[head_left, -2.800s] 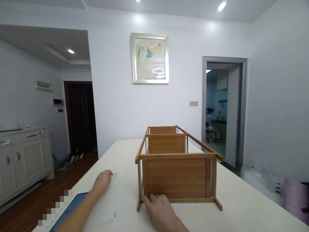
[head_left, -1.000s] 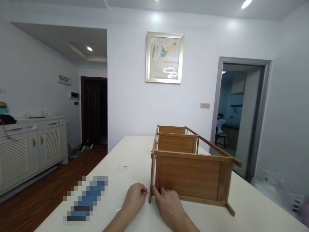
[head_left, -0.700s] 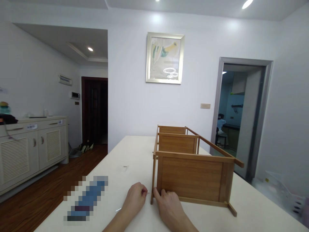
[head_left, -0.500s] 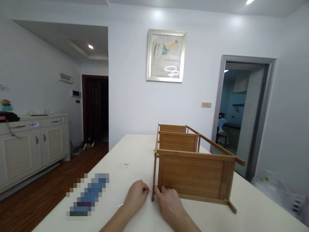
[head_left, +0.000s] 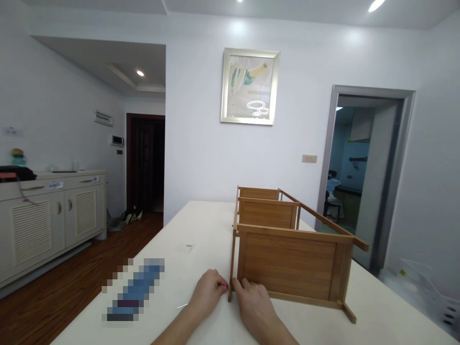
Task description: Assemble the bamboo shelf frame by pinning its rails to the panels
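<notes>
A brown wooden shelf rack (head_left: 287,261) lies on its side on the white table (head_left: 208,225), its panels standing upright one behind another. My left hand (head_left: 210,293) is closed in a pinch at the outer left side of the rack's near leg. The small screw in that pinch is now hidden by the fingers. On the leg's other side, my right hand (head_left: 256,303) grips the rack's lower near corner with curled fingers. Left of my left hand lies a thin metal rod (head_left: 182,306), partly covered by the wrist. Farther back, a small screw (head_left: 189,246) rests on the table.
A blurred-out blue item (head_left: 136,290) lies near the table's left edge. White cabinets (head_left: 53,206) stand along the left wall. Clear plastic bins (head_left: 427,292) are at the right beside the table. A doorway (head_left: 359,163) opens at the back right.
My left hand has moved slightly right, up against the leg; the thin metal tip that showed between fingers and leg is no longer visible. The whole view has shifted a little.
</notes>
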### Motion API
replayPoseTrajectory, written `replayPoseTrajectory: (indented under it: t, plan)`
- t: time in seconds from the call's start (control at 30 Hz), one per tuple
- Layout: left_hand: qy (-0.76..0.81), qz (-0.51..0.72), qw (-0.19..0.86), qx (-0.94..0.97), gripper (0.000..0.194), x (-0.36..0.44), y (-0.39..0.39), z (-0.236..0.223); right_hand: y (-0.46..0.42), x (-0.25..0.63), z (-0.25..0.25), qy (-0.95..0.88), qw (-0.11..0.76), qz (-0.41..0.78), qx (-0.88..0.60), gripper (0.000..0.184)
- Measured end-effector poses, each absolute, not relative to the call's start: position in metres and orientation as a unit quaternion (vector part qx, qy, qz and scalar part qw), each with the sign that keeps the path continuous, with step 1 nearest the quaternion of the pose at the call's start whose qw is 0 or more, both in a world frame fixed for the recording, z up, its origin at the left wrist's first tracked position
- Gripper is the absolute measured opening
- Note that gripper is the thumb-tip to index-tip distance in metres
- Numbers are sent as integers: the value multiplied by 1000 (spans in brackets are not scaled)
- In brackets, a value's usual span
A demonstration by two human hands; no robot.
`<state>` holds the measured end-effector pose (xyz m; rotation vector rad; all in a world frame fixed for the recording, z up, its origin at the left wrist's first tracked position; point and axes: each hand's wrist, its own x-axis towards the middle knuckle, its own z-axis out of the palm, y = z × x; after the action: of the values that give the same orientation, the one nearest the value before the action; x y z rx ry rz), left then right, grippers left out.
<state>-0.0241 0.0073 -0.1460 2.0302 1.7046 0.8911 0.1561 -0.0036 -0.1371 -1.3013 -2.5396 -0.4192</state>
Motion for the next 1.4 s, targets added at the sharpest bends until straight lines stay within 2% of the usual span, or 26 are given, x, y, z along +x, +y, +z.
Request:
replayPoseTrajectory:
  t: [0.17, 0.6, 1.03, 1.4]
  plan:
    - [598, 314, 162, 720, 26, -23, 6, -150, -5, 155, -139, -859, 115, -166, -470, 52]
    - [594, 313, 174, 720, 20, -24, 10, -152, -7, 157, -132, -879, 114, -133, -444, 44]
    - [593, 328, 203, 706, 26, -21, 10, -152, -10, 155, -125, -873, 107, -113, -461, 42]
    - [595, 323, 168, 717, 26, -17, 5, -145, -10, 155, -127, -876, 110, -104, -458, 44]
